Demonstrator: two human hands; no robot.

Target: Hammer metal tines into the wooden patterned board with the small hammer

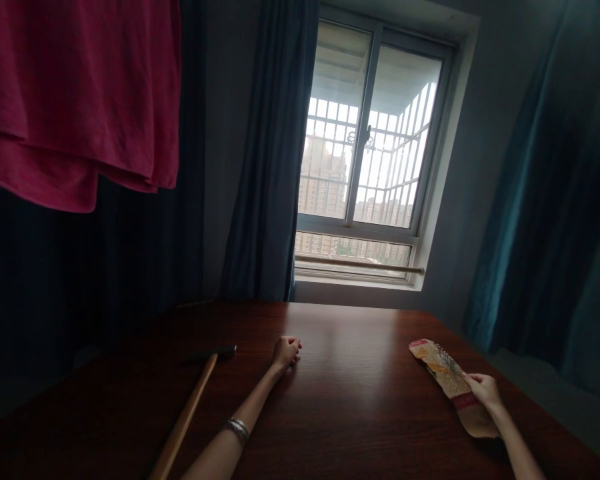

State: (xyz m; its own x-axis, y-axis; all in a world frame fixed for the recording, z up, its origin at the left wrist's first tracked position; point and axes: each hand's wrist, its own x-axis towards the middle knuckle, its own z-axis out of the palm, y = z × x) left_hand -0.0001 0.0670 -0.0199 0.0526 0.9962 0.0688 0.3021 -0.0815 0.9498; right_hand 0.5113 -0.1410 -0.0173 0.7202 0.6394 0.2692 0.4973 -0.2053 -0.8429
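A: Where is the printed packet point(447, 381) lying relative to the fingers?

B: It is extending leftward from the right hand point(484, 391), near the right edge of the wooden table point(355, 407). Its long axis is running obliquely, from a far-left end to a near-right end, roughly following that table edge.

A: What state are the right fingers showing?

B: They are pinching the packet at its right long side, about midway along, with the thumb lying toward the printed face. Whether the packet is touching the tabletop is not showing clearly.

A: Which hand is lying nearer to it?

B: The right hand is making direct contact. The left hand point(285, 352) is resting well apart, to the left of the packet and nearer the table's far edge than its left edge. Its fingers are curling narrowly inward; whether they are enclosing anything cannot be told.

A: How is the hammer point(194, 401) lying?

B: It is occupying the table's left portion, its head pointing toward the left hand without touching it. Its handle is running back toward the near edge, beside the left forearm.
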